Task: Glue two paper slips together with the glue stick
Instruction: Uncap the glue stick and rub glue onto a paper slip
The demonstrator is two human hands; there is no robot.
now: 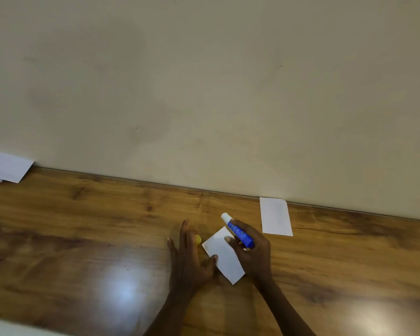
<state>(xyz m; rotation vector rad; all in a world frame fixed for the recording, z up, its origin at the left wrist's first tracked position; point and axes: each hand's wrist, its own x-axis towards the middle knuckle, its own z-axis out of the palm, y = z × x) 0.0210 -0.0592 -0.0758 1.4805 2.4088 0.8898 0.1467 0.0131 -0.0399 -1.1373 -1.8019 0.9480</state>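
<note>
Head view, one frame. I take the near paper slip (223,254) as my landmark; it lies skewed on the wooden table (83,238), close to the middle.

Right hand (251,248): closed around the glue stick (238,230), with a fingertip resting on the slip's right half. The stick is held clear of the paper, its white end pointing up and away toward the wall (204,81). I cannot tell whether that white end is bare glue or a fitting.

Left hand (188,253): fingers spread and flat on the table just left of the slip, thumb touching the slip's left edge. It grips nothing. A small yellow piece, probably the cap (198,239), shows beside its fingers.

The second paper slip (275,216) lies beyond and to the right of the landmark, apart from it, at the foot of the wall.

Judgement: the gluing step is in hand, slip pinned, stick ready. The next move calls for tipping the stick down and stroking along the slip while the left hand stays put.

Room: open table left and near of the landmark. Loose papers (6,167) lie far left against the wall.
</note>
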